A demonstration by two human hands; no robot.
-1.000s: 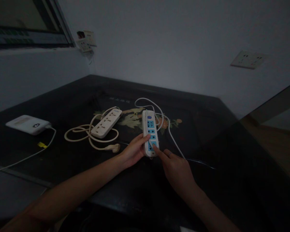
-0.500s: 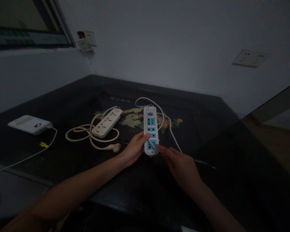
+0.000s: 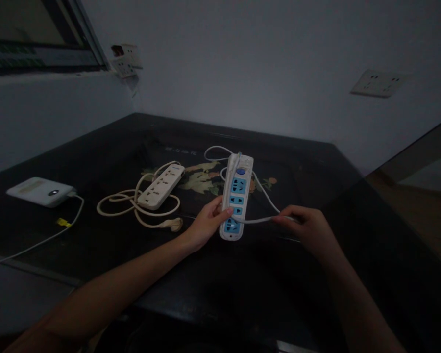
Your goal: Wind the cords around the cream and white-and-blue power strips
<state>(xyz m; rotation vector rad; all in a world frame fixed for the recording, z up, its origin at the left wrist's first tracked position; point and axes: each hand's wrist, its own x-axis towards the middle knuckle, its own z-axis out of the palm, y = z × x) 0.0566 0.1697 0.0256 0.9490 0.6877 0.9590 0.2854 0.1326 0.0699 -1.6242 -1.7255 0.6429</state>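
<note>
A white power strip (image 3: pixel 226 234) with blue sockets and a round blue switch is tilted up over the dark table. My left hand (image 3: pixel 205 223) is closed around its left side, the thumb pressing on the front near the lower sockets. From under that thumb the white power cord (image 3: pixel 255 221) runs across the strip to the right. My right hand (image 3: pixel 304 223) pinches this cord a little way off the strip. More of the cord loops behind the strip's top end and down its right side.
To the left lies a second, cream power strip (image 3: pixel 152 197) with its cable coiled around it and its plug (image 3: pixel 174 224) nearby. Farther left sits a white power bank (image 3: pixel 40 190) with a cable attached. Wall sockets (image 3: pixel 380 83) are at the back right of the dark table (image 3: pixel 297 152).
My right hand has moved right, away from the strip, drawing the cord out sideways. The strip has turned slightly and shifted a little to the right in my left hand.
</note>
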